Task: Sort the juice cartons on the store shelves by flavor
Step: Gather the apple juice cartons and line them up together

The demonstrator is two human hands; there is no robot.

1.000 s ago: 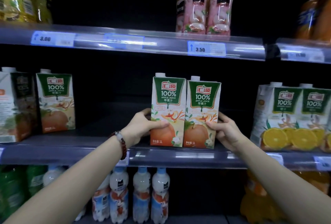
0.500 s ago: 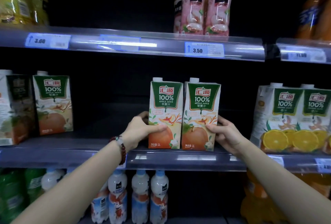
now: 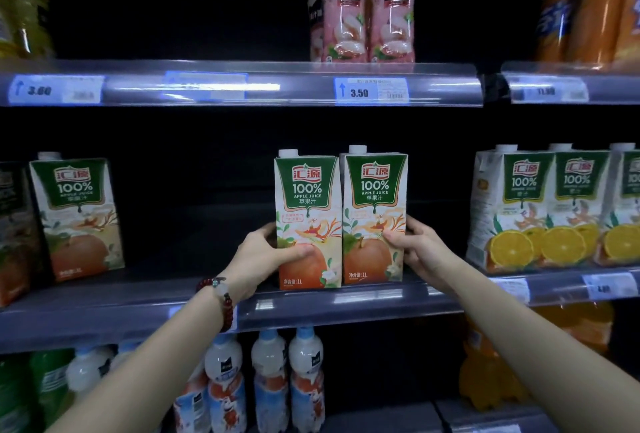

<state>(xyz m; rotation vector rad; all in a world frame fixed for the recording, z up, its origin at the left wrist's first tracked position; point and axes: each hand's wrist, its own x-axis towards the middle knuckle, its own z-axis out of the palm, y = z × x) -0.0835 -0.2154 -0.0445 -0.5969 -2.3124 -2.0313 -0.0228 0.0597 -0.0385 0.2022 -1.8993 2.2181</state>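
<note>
Two apple juice cartons stand side by side at the middle of the middle shelf (image 3: 138, 308). My left hand (image 3: 263, 259) grips the left apple carton (image 3: 306, 204), thumb across its front. My right hand (image 3: 420, 249) grips the right apple carton (image 3: 375, 200) from its right side. Another apple juice carton (image 3: 78, 217) stands at the shelf's left, beside a darker carton (image 3: 14, 231) at the frame edge. Several orange juice cartons (image 3: 540, 207) stand in a row on the right.
Pink peach drink bottles (image 3: 363, 6) stand on the upper shelf, with yellow bottles (image 3: 20, 6) at its left and orange bottles (image 3: 595, 13) at its right. White-capped bottles (image 3: 270, 380) and green bottles (image 3: 31, 391) fill the lower shelf. Dark gaps flank the two held cartons.
Both hands stay on the two apple cartons. The pair sits slightly further back and more square on the shelf than a second ago; my right thumb now lies on the right carton's front.
</note>
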